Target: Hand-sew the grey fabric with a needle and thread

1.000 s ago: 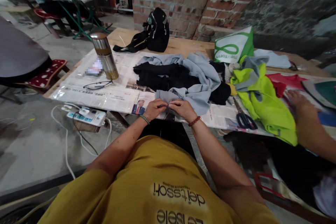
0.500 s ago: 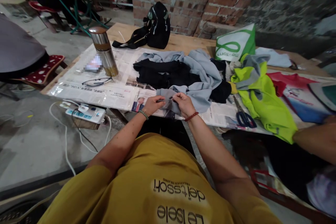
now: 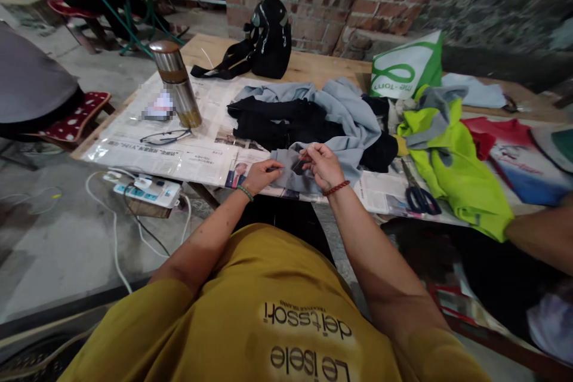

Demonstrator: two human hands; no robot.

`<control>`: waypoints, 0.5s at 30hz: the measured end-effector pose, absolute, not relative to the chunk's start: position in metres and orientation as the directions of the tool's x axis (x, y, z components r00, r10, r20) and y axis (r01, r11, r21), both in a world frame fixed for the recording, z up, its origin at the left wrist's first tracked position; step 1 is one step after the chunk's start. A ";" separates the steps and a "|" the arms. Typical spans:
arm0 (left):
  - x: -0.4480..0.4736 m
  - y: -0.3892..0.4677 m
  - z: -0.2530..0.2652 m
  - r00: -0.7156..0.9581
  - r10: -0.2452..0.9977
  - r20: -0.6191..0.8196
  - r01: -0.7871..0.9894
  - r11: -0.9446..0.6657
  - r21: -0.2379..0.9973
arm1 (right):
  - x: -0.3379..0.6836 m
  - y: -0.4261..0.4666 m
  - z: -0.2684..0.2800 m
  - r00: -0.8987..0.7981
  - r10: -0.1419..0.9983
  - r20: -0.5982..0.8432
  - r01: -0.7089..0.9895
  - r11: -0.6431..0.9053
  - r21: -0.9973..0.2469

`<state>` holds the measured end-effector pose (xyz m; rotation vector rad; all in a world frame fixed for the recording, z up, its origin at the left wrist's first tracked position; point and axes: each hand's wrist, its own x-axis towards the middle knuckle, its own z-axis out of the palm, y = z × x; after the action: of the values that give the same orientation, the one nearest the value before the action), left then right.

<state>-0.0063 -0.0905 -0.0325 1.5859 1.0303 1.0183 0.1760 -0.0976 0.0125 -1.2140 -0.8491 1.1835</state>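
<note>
My left hand (image 3: 264, 175) is closed in a pinch at the table's front edge, with a thin sliver at its fingertips too small to name. To its right, my right hand (image 3: 324, 166) also pinches, fingers bent together; what it holds, if anything, I cannot make out. A short gap separates the two hands. Right behind and below them lies a crumpled grey cloth garment (image 3: 353, 113), its near fold spread between the hands. A black garment (image 3: 286, 122) rests bunched on the grey one.
Newspaper (image 3: 197, 158) covers the wooden table. Eyeglasses (image 3: 165, 136) and a steel flask (image 3: 182, 92) stand left, a black bag (image 3: 271, 39) behind. Dark-handled scissors (image 3: 421, 198) and a yellow-green garment (image 3: 456, 161) lie right, near another person's arm (image 3: 539, 236). A power strip (image 3: 150, 191) hangs below left.
My right hand has moved a little to the right and up, widening the gap from my left hand. The left hand stays nearly in place, still pinching.
</note>
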 end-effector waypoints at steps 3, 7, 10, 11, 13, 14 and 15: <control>-0.007 -0.090 -0.032 0.307 0.935 0.177 0.138 -0.228 0.964 | 0.182 -0.097 0.023 0.163 0.983 -0.085 -0.314 -0.030 -0.949; -0.009 -0.090 -0.030 0.320 0.931 0.174 0.150 -0.231 0.961 | 0.194 -0.094 0.033 0.204 0.972 -0.118 -0.395 -0.029 -0.918; -0.010 -0.089 -0.031 0.318 0.934 0.162 0.155 -0.220 0.963 | 0.207 -0.094 0.041 0.266 0.956 -0.122 -0.413 -0.001 -0.911; -0.010 -0.089 -0.032 0.317 0.936 0.156 0.161 -0.215 0.963 | 0.211 -0.094 0.044 0.287 0.950 -0.119 -0.413 0.011 -0.910; -0.010 -0.088 -0.034 0.314 0.938 0.145 0.183 -0.210 0.960 | 0.221 -0.095 0.050 0.323 0.940 -0.107 -0.405 0.036 -0.914; -0.010 -0.088 -0.035 0.312 0.939 0.142 0.194 -0.209 0.958 | 0.225 -0.095 0.053 0.335 0.937 -0.096 -0.396 0.048 -0.917; -0.010 -0.088 -0.036 0.310 0.940 0.140 0.202 -0.209 0.957 | 0.229 -0.095 0.056 0.346 0.935 -0.082 -0.382 0.060 -0.922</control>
<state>-0.0099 -0.0875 -0.0358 1.6389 1.0559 0.9878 0.2294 -0.0953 0.0564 -1.0747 -0.6542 1.1119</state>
